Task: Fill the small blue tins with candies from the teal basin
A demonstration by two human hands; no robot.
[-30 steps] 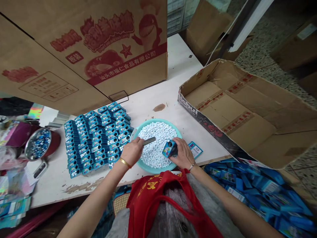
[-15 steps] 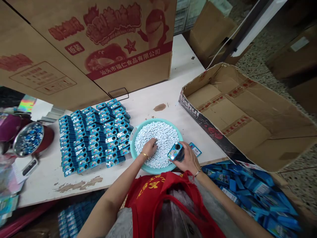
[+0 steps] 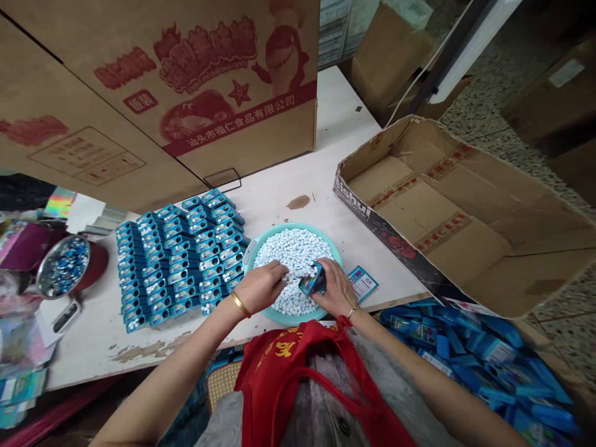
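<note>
In the head view a round turquoise basin (image 3: 256,305) full of small white candies (image 3: 298,245) stands on the table in front of me. My right hand (image 3: 339,290) grips a small blue candy box (image 3: 308,284) over the basin's right part. The box is tilted low, with candies at its upper end. Over the basin's left side, my left hand (image 3: 261,287) has its fingers bunched together; what they hold, if anything, is hidden. A flat blue packet (image 3: 362,284) lies on the table just right of the basin.
Rows of blue candy boxes (image 3: 181,254) stand left of the basin, some with candies on top. Left of them are a metal bowl (image 3: 65,266) and a scale (image 3: 66,315). A large carton (image 3: 200,143) rises behind; an open carton (image 3: 447,217) and piled blue boxes (image 3: 470,360) lie right.
My left hand has drawn back to the left from among the candies. My right hand has moved left and down, tipping the candy box that stood more upright. The view has shifted slightly.
</note>
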